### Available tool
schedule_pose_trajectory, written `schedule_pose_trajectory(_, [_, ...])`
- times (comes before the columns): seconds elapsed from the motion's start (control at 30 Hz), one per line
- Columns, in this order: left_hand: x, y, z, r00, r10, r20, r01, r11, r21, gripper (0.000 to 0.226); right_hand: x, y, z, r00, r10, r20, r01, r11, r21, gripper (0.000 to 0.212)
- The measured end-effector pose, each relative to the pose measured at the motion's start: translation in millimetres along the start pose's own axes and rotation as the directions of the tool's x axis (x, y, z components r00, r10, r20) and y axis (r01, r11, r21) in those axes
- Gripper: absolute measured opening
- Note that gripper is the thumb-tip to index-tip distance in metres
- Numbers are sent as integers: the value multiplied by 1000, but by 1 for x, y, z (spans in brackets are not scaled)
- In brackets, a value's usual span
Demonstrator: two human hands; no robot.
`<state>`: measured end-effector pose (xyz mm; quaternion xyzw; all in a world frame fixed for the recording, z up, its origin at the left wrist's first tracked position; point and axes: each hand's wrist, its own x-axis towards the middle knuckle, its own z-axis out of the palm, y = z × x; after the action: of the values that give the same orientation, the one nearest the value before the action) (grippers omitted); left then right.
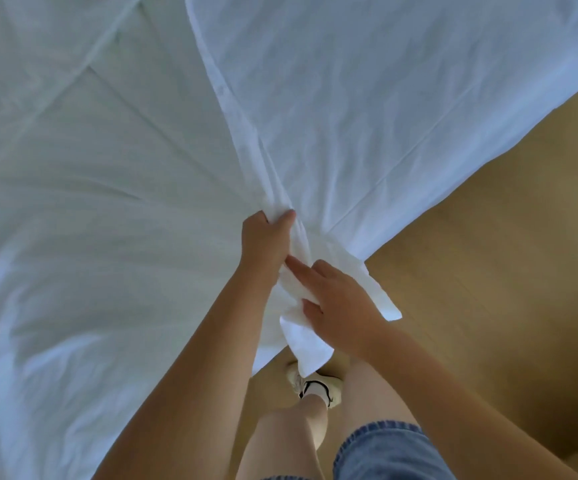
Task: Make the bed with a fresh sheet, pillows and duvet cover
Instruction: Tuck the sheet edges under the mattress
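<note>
Left hand (266, 237) is clamped tight, fingers curled round a bunched rope of white cover (367, 98), thumb up on top of the gather. Right hand (339, 306) sits just below it on the cover's loose corner, forefinger laid straight along the cloth, thumb against it. Whether it pinches the corner or only presses it, I cannot tell, as the other fingers are hidden. The two hands are almost touching, with cloth between them.

From the left fist the cover fans up and away to the right, thin, lightly crumpled, its hemmed edge running as a straight diagonal over the floor (488, 271). The corner flaps hang free under the right hand, off the bed (73, 202).

The bed fills the left side, spread in smooth white cloth crossed by long straight creases, with softer folds near the edge. The floor is tan, wood-look, bare planks. Down below are bare legs, denim shorts (384, 452) and a pale shoe (318, 386) with a dark strap, partly hidden behind the hanging corner.
</note>
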<state>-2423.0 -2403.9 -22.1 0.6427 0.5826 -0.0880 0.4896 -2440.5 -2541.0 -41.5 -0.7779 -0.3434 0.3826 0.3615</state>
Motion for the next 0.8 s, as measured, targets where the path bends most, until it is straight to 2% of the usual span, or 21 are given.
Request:
schedule_pose_trajectory(0.1, [2,-2,-3,999,-2,38,6,994,-110,18,-3,12,2,983,167,-70,-156,977,147,60])
schedule_pose_trajectory(0.17, [1,-7,-4,996,1,91,9,994,-105,14,-2,23,-5,957,271,-103,-248,949,194,51])
schedule_pose_trajectory(0.23, [0,-13,-4,996,-19,83,25,997,-79,12,-2,33,-10,950,301,-89,-275,934,228,42])
schedule_pose_trajectory(0.33, [0,-22,-3,999,-3,49,6,998,-63,25,2,37,-19,934,356,-34,-325,885,333,32])
schedule_pose_trajectory(0.47, [-3,-32,-10,999,38,3,-38,998,-57,37,15,32,-14,934,354,50,-348,867,356,26])
schedule_pose_trajectory(0.53, [-5,-38,-13,996,80,-27,-80,997,2,40,23,21,-8,920,382,90,-370,769,521,24])
schedule_pose_trajectory(0.6, [-9,-44,-15,986,167,-28,-161,976,149,45,34,10,-2,885,448,126,-395,581,712,28])
schedule_pose_trajectory(0.63, [-12,-47,-15,978,206,-13,-198,953,229,44,39,4,-1,869,474,143,-402,507,762,29])
schedule_pose_trajectory(0.67, [-14,-50,-14,973,229,11,-223,930,291,38,45,0,0,864,482,149,-404,484,776,29])
schedule_pose_trajectory(0.73, [-16,-55,-13,965,257,44,-255,899,356,27,57,-8,0,878,461,128,-397,554,732,29])
schedule_pose_trajectory(0.8, [-17,-62,-14,965,262,27,-256,905,339,28,66,-14,0,892,443,92,-379,622,685,26])
